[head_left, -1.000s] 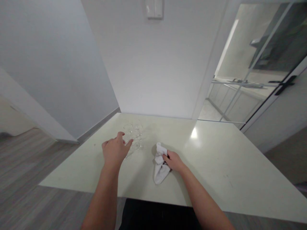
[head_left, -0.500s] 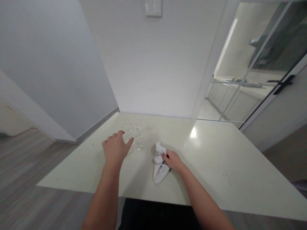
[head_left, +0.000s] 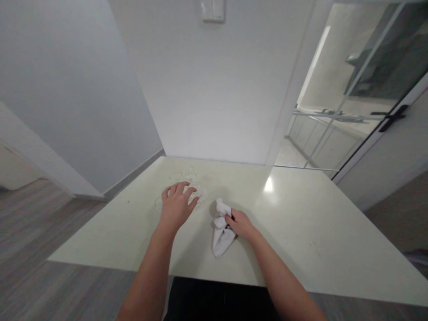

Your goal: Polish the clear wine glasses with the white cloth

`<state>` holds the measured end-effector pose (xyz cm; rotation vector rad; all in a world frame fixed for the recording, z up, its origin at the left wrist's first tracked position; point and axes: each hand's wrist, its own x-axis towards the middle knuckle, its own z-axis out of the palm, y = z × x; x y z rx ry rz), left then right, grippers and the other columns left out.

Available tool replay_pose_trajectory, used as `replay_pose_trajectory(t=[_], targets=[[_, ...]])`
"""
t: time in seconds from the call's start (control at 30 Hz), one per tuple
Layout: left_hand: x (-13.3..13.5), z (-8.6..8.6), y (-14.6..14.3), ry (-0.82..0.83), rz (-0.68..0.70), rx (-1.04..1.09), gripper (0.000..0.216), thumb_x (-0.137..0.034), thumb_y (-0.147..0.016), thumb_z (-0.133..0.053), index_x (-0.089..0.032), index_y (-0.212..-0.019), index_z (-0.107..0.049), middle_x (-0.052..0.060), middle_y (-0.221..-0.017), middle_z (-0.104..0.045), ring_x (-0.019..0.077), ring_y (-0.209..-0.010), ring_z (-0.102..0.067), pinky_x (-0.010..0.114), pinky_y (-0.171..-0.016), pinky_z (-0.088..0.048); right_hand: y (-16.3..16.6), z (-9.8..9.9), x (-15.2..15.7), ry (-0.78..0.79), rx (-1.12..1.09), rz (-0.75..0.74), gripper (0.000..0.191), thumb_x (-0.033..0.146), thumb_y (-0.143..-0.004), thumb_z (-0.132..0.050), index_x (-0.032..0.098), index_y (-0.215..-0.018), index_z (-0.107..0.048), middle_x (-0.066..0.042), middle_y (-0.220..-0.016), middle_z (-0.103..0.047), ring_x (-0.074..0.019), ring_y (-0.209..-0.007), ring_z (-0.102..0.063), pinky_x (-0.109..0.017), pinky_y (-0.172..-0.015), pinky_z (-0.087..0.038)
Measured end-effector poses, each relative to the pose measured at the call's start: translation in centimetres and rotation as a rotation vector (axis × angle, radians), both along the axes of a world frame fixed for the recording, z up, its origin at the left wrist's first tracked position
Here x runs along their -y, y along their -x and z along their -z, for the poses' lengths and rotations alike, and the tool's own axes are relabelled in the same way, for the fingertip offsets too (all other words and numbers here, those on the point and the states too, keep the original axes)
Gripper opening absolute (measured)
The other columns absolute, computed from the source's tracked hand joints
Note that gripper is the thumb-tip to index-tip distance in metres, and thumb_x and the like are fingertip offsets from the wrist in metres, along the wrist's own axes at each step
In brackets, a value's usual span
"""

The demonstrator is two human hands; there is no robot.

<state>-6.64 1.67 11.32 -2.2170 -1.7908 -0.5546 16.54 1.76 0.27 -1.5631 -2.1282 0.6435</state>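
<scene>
My right hand (head_left: 241, 224) grips a bunched white cloth (head_left: 223, 243), which hangs down to the pale tabletop with its fingers closed on the upper side. Farther left, my left hand (head_left: 179, 204) reaches over a cluster of clear, see-through glassware (head_left: 199, 191). Its fingers are curved and spread, with the thumb apart from the index finger. Faint rims and glints of the glassware show beyond and beside the fingers; their exact shapes and number are hard to make out, and the hand covers part of them.
The glossy pale table (head_left: 284, 232) meets a white wall (head_left: 214, 98) at its far edge. A light switch (head_left: 213, 11) is on that wall. To the right stands a glazed door with a black handle (head_left: 394, 117). A small dark speck lies on the table's left part.
My left hand has moved right and slightly forward, in among the clear glassware, with its fingers curling more. My right hand and the white cloth have stayed in place.
</scene>
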Motion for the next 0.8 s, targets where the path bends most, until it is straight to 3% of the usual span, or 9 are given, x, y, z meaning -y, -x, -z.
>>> replay_pose_trajectory(t=[0.4, 0.57, 0.7, 0.8], targets=[[0.3, 0.7, 0.9, -0.048, -0.036, 0.039, 0.019, -0.031, -0.087, -0.051, -0.022, -0.100, -0.061, 0.011, -0.125, -0.055, 0.0291, -0.122, -0.043, 0.047, -0.103, -0.025, 0.0, 0.0, 0.0, 0.002, 0.004, 0.008, 0.023, 0.033, -0.091, -0.045, 0.018, -0.087, -0.061, -0.006, -0.084, -0.068, -0.0159, -0.075, -0.056, -0.024, -0.062, -0.032], [0.7, 0.6, 0.8, -0.091, -0.114, 0.098, 0.026, -0.034, -0.087, -0.050, -0.021, -0.109, -0.058, 0.012, -0.129, -0.053, 0.0306, -0.129, -0.036, 0.047, -0.105, -0.022, 0.0, -0.1, 0.1, -0.005, -0.007, 0.000, 0.023, 0.033, -0.091, -0.044, 0.018, -0.088, -0.062, -0.006, -0.081, -0.068, -0.0161, -0.074, -0.057, -0.025, -0.063, -0.033], [1.3, 1.1, 0.8, -0.258, -0.107, 0.218, 0.040, -0.037, -0.085, -0.055, -0.020, -0.121, -0.050, 0.014, -0.132, -0.050, 0.0315, -0.134, -0.032, 0.047, -0.107, -0.021, 0.0, -0.1, 0.1, 0.002, -0.007, 0.001, 0.024, 0.033, -0.091, -0.044, 0.017, -0.087, -0.062, -0.007, -0.083, -0.068, -0.0163, -0.074, -0.057, -0.025, -0.064, -0.033], [2.1, 3.4, 1.1, -0.461, 0.020, 0.314, 0.039, -0.033, -0.080, -0.062, -0.019, -0.115, -0.052, 0.013, -0.123, -0.056, 0.0301, -0.127, -0.042, 0.046, -0.106, -0.027, 0.1, -0.1, 0.1, 0.009, -0.008, 0.006, 0.025, 0.034, -0.091, -0.045, 0.017, -0.087, -0.062, -0.007, -0.083, -0.068, -0.0166, -0.075, -0.057, -0.025, -0.064, -0.033]])
